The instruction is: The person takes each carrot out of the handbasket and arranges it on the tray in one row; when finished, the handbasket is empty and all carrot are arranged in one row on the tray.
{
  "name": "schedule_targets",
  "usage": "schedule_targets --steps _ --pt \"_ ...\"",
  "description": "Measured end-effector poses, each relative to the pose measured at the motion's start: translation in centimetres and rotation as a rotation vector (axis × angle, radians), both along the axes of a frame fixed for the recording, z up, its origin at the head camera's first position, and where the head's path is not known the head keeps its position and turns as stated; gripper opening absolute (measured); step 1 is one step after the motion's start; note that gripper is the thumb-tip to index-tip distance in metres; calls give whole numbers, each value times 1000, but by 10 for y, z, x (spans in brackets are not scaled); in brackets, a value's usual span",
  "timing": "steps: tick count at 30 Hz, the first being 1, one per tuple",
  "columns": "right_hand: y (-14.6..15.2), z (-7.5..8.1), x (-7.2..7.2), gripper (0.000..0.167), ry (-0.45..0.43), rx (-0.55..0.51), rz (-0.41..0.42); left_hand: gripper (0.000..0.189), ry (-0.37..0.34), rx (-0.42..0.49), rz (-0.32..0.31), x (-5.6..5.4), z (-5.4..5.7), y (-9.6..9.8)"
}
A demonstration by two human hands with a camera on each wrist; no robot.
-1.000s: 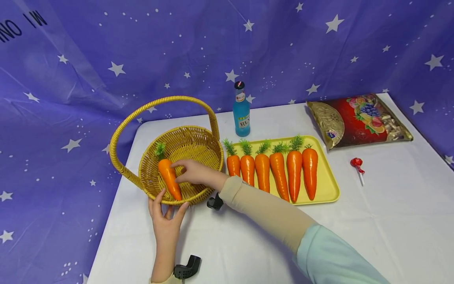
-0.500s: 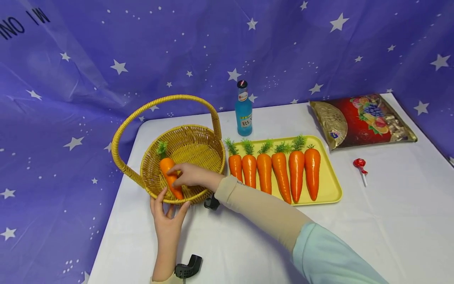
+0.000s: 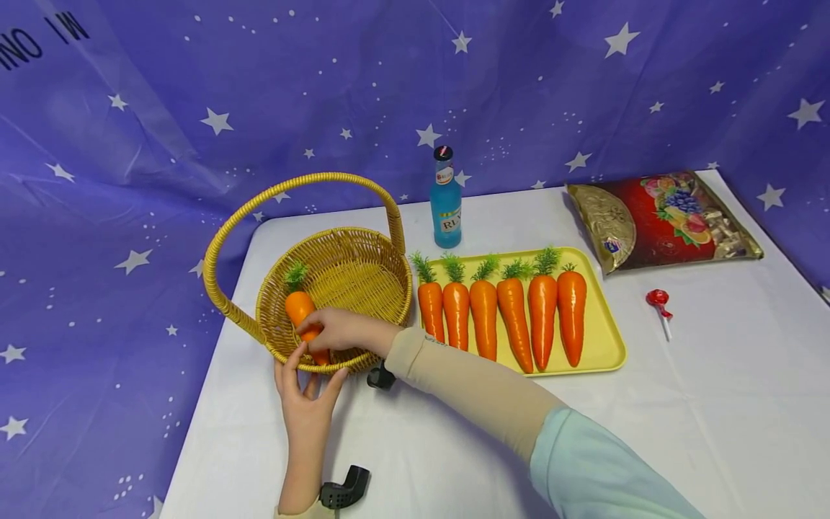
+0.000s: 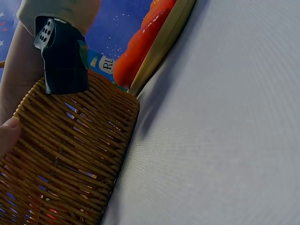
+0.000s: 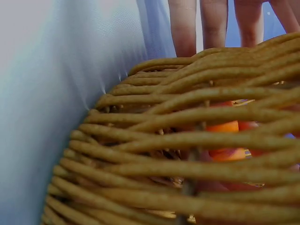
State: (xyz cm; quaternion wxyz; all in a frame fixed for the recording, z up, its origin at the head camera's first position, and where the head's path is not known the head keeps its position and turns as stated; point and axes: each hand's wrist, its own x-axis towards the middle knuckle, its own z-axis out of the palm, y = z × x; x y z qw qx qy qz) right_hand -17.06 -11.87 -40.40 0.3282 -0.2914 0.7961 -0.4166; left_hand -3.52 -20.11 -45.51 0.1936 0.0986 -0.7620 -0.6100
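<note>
An orange carrot (image 3: 299, 306) with a green tuft lies tilted along the left inner side of a yellow wicker basket (image 3: 372, 277). My right hand (image 3: 344, 331) reaches over the rim and holds the carrot's lower half with bent fingers. At the near rim, my left hand (image 3: 305, 414) grips the basket, fingers and thumb spread along the edge. The left wrist view has its thumb (image 4: 8, 136) against the outer weave (image 4: 70, 150). In the right wrist view the wicker wall (image 5: 197, 140) covers most of the carrot (image 5: 225, 129).
Right of the basket, a yellow tray (image 3: 599, 339) bears several carrots (image 3: 542, 317) in a row. Behind it stands a bottle of blue drink (image 3: 446, 209). Farther right lie a red-and-gold candy bag (image 3: 668, 220) and a red lollipop (image 3: 658, 299). A starry purple cloth (image 3: 363, 86) hangs behind.
The carrot's upper end has shifted slightly left in the basket, and my right hand has moved left and down along it. My left hand keeps its place on the rim.
</note>
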Motion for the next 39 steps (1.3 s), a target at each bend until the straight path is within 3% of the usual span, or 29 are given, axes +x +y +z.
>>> schedule_targets --steps 6,17,25,39 --pt "1 0 3 38 -35 -5 -13 70 -9 8 2 0 -2 0" --pt "1 2 3 32 107 55 -105 72 -22 7 0 -2 -2 -1" --pt "14 11 3 32 161 27 -88 72 -9 7 -9 -1 1 0" --pt "55 38 11 34 313 -199 -129 74 -6 25 -6 -2 1 -1"
